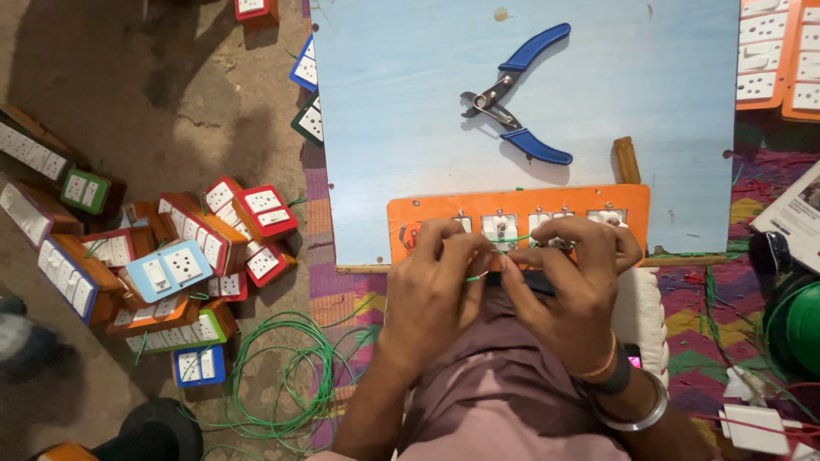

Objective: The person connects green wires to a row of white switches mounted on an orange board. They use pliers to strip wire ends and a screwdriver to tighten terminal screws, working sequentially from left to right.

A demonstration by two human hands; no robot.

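While both hands meet at the near edge of the orange switch board (pixel 518 205), the left hand (pixel 431 286) pinches a thin green wire (pixel 477 277) between thumb and fingertips. The right hand (pixel 571 286) is curled tight too, its fingers closed on the same wire and on a dark strip just under it; I cannot tell what that strip is. The wire sits right in the pinch, poking out a little at 9 o'clock from where the fingertips touch, and another bit of green runs up toward the board at 12 o'clock.

The board lies on a pale blue work board (pixel 410 111) with its back side up. Four white switch and socket backs sit in a row along it. They look already fitted in. Only short bits of green wire show, so I think the wiring is near its start, with most of the joins left to do.

At 12 o'clock from the hands, well apart, blue-handled wire cutters (pixel 515 94) lie open and untouched. At 9 o'clock a heap of finished little switch boxes (pixel 184 256) sits on the floor. At 7 o'clock loose green wire loops (pixel 282 376) lie beside the person's arm. At 3 o'clock a green wire roll (pixel 799 329) sits near the edge.
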